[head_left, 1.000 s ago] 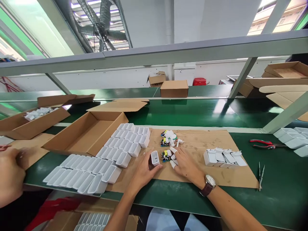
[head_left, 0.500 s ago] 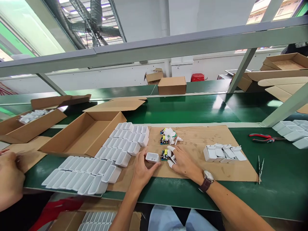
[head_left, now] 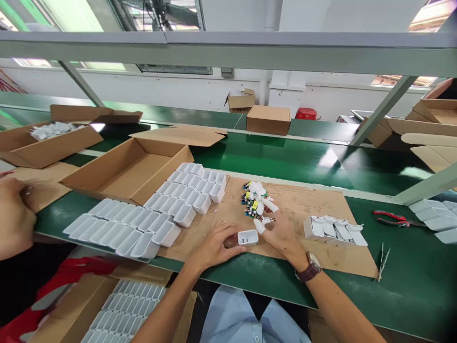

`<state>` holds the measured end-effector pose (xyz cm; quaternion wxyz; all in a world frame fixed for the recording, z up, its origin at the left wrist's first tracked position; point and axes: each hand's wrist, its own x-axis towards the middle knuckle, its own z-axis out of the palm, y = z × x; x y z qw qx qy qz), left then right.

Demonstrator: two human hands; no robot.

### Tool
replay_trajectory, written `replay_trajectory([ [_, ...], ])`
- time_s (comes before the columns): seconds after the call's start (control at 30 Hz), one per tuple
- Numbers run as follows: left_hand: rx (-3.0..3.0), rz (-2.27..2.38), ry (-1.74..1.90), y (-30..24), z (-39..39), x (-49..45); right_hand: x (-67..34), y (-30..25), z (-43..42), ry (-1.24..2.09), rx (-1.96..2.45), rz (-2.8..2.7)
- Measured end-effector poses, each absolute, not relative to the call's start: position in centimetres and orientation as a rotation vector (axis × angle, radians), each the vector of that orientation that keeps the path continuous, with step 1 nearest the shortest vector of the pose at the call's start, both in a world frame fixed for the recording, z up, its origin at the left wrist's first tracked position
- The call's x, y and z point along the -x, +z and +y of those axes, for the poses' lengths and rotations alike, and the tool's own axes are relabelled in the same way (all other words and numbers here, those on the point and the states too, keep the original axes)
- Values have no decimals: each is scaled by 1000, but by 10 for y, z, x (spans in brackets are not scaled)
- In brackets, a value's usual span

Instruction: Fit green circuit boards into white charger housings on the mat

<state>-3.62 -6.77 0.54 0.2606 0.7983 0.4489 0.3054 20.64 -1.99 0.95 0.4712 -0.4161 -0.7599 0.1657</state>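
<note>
My left hand is curled at the left end of a small white plastic case, the thumb along its near side and the fingers at its left edge. The case lies with its open side up, two dark slots showing inside. White finger covers are on the thumb and index finger of my right hand, which closes around a circuit board with a white plug part. More circuit boards with white parts lie just behind it on the cardboard sheet.
Rows of open white cases stand at left, beside an open cardboard box. Filled cases, tweezers and red-handled pliers lie at right. Another person's hand is at far left. A metal beam crosses above.
My view has tilted down and shifted left. The right hand has moved the circuit board away from me, close to the other boards. My left hand stays at the case.
</note>
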Motion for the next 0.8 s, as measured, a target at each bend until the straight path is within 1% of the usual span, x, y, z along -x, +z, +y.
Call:
replay_trajectory([
  [0.17, -2026, 1366, 1044, 4, -71, 35, -204, 14, -24, 346, 926, -1853],
  [0.4, -2041, 1314, 867, -1, -70, 38, -203, 11, -25, 294, 892, -1857],
  [0.6, -2031, 1258, 911, -2, -71, 37, -204, 12, -26, 267, 875, -1886],
  [0.7, -2061, 1225, 906, 0, -72, 37, -202, 12, -28, 349, 880, -1860],
  [0.8, -2037, 1236, 917, 1, -72, 36, -197, 5, -32, 541, 936, -1780],
])
